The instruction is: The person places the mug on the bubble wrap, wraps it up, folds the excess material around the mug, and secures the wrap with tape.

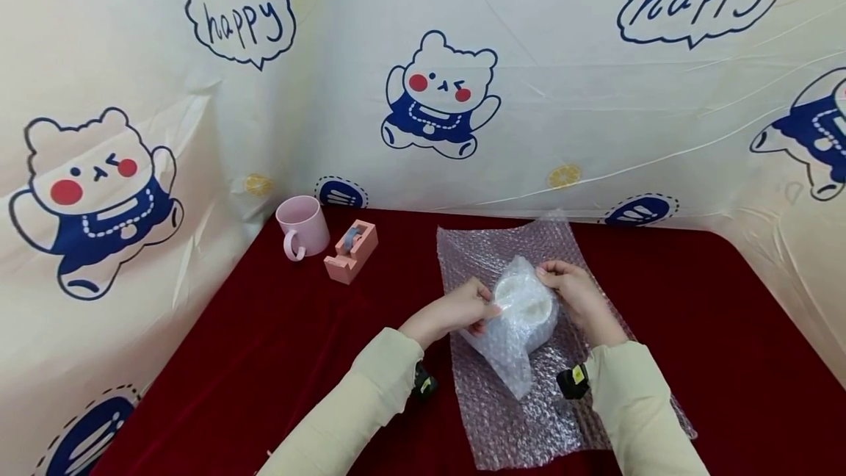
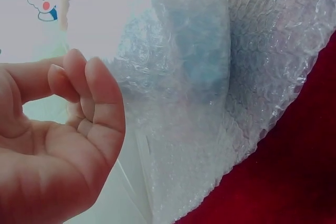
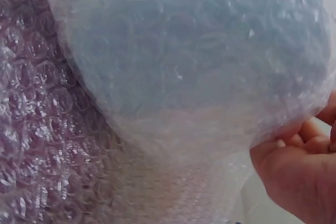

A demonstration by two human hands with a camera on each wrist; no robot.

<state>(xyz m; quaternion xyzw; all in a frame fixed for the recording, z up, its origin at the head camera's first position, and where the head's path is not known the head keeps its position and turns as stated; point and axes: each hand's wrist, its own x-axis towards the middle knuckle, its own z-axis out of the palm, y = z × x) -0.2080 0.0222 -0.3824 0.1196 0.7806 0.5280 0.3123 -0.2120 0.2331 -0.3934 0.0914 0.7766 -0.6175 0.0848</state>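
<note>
A bundle of bubble wrap (image 1: 532, 333) with a pale round thing inside, its ring-like rim showing through the film, sits on a flat bubble wrap sheet (image 1: 489, 417). My left hand (image 1: 460, 307) pinches the wrap at the bundle's left side, thumb against fingertips. On the upper right, my right hand (image 1: 578, 292) holds the wrap's edge between thumb and fingers. Close up in the right wrist view, a bluish body (image 3: 210, 51) shows blurred through the bubbles, and the right fingers (image 3: 283, 158) are at the film's lower edge. Layers of film hide the wrapped thing's kind.
A pink mug (image 1: 304, 226) stands at the back left of the red cloth-covered table (image 1: 297, 373). Beside it is a pink tape dispenser (image 1: 352, 252) with a bluish roll. A printed cloth backdrop (image 1: 542, 94) rises behind the table and along its sides.
</note>
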